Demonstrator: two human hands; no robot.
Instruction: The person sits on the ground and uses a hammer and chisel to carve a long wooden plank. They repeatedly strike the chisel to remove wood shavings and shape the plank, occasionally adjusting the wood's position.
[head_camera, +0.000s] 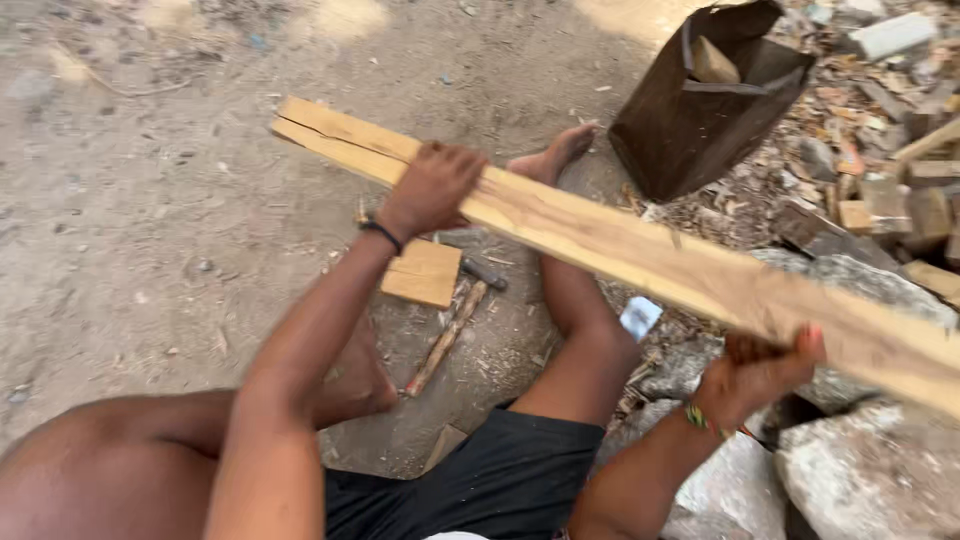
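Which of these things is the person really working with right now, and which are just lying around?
In hand:
- long wooden plank, held off the ground
- left hand, gripping it from above
- right hand, gripping it from below

Lying about:
- hammer on the dirt
- small wooden block
- dark bag
- wood offcuts
- rocks

Soft, even daylight, faint shadows; perhaps motion blur along the right edge.

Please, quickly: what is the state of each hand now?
Left hand: closed over the top of the long pale wooden plank.
Right hand: closed on the same plank from below, nearer its right end.
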